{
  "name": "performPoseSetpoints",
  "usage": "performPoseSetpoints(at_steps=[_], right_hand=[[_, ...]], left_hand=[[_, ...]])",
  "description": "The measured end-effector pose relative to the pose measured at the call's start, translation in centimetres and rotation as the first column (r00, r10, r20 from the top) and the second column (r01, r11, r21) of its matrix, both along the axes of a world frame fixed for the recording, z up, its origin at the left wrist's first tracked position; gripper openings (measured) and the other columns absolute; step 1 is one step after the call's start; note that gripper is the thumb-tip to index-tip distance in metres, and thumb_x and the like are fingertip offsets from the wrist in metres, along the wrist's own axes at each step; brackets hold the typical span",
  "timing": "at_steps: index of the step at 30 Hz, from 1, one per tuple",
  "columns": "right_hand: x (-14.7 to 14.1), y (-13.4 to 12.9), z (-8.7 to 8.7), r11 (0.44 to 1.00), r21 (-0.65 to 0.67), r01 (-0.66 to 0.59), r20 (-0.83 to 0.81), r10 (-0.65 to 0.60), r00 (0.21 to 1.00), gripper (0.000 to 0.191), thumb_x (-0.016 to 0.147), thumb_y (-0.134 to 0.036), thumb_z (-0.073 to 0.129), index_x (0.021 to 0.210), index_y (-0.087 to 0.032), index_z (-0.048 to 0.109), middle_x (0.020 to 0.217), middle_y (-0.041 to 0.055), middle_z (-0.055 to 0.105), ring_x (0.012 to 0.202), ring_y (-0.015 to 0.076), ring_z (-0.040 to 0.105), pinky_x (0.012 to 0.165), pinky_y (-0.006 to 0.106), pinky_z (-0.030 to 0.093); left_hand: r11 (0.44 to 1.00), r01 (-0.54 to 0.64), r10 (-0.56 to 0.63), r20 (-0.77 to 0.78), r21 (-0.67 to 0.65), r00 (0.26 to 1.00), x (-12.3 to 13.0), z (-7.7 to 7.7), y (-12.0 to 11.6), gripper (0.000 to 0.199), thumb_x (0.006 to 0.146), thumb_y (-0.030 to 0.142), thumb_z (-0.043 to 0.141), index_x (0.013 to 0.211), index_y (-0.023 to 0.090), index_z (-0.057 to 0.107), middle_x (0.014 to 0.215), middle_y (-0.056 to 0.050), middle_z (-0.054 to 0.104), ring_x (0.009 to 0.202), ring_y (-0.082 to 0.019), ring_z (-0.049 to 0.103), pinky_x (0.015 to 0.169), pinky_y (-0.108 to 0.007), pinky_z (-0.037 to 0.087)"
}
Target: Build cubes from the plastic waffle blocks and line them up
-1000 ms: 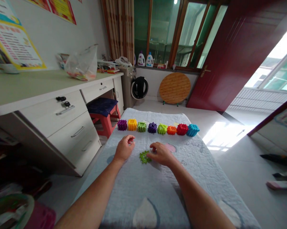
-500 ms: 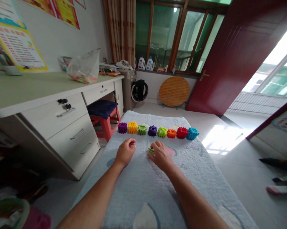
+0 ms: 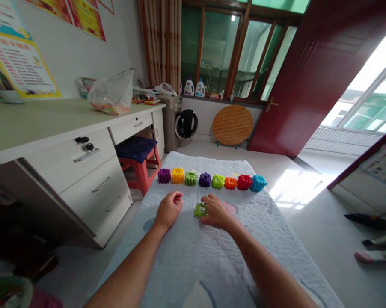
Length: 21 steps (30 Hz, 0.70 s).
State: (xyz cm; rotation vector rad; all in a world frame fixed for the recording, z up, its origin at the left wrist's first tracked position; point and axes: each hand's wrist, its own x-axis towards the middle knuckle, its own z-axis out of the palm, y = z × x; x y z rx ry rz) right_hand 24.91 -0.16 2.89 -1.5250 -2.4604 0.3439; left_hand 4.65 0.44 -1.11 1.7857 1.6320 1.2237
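Observation:
A flat green puzzle piece (image 3: 200, 210) with notched edges lies just over the blanket, and my right hand (image 3: 215, 211) pinches its right side between thumb and fingers. My left hand (image 3: 169, 208) rests to the left of it, its fingers curled in with nothing seen in them. Beyond both hands stands a row of puzzle cubes: a purple cube (image 3: 164, 176), a yellow cube (image 3: 178, 175), a green cube (image 3: 190, 178), a dark violet cube (image 3: 205, 179), a lime cube (image 3: 218, 181), an orange cube (image 3: 230, 183), a red cube (image 3: 244, 182) and a blue cube (image 3: 259, 183).
The cubes stand on a pale blue blanket (image 3: 193, 256) covering the low surface before me. At left is a white desk (image 3: 61, 167) with drawers, with a red stool (image 3: 141, 167) beside it. A washing machine (image 3: 172, 122) and a round wooden board (image 3: 233, 125) stand behind.
More of the green puzzle piece shows now, to the left of my right hand, whose fingers have shifted to its right edge. My left hand has hardly moved.

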Motion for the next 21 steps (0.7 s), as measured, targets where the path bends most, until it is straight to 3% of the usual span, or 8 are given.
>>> performPoseSetpoints(at_steps=[6,11,16,21], right_hand=[[-2.7,6.6,3.8,0.987,0.155,0.036,0.024,-0.040,0.999,0.051,0.068,-0.029,0.064,0.117,-0.020,0.054,0.113,0.0087,0.053,0.102,0.0250,0.045,0.085,0.035,0.036],[-4.8,11.8,3.8,0.988,0.136,0.068,0.083,-0.080,0.993,0.053,0.070,-0.027,0.060,0.122,-0.024,0.051,0.119,0.0083,0.051,0.108,0.0266,0.042,0.085,0.038,0.034],[-5.2,13.5,2.9,0.994,0.087,0.058,0.154,-0.071,0.985,0.057,0.066,-0.028,0.061,0.122,-0.024,0.052,0.118,0.0091,0.053,0.107,0.0293,0.043,0.084,0.039,0.035],[-5.6,13.9,3.3,0.994,0.105,-0.014,0.157,-0.002,0.988,0.078,0.063,-0.039,0.065,0.134,-0.020,0.039,0.128,0.0128,0.049,0.113,0.0312,0.041,0.088,0.041,0.034]], left_hand=[[0.998,0.006,-0.006,0.009,-0.056,1.000,0.1,-0.1,0.1,0.020,0.072,0.014,0.050,0.089,0.017,0.060,0.084,-0.002,0.065,0.075,-0.014,0.061,0.074,-0.026,0.050],[0.998,0.002,-0.001,0.013,-0.060,1.000,0.2,-0.4,0.3,0.020,0.072,0.011,0.050,0.089,0.018,0.060,0.083,-0.002,0.064,0.075,-0.014,0.060,0.075,-0.027,0.049],[0.998,0.009,-0.009,0.008,-0.064,1.000,0.1,-0.8,0.4,0.021,0.073,0.012,0.050,0.090,0.018,0.060,0.084,-0.002,0.064,0.076,-0.014,0.059,0.076,-0.027,0.048],[0.998,0.008,-0.010,-0.023,-0.067,1.000,0.1,-1.0,0.5,0.020,0.073,0.013,0.051,0.090,0.017,0.060,0.083,-0.003,0.063,0.075,-0.015,0.058,0.075,-0.028,0.047]])
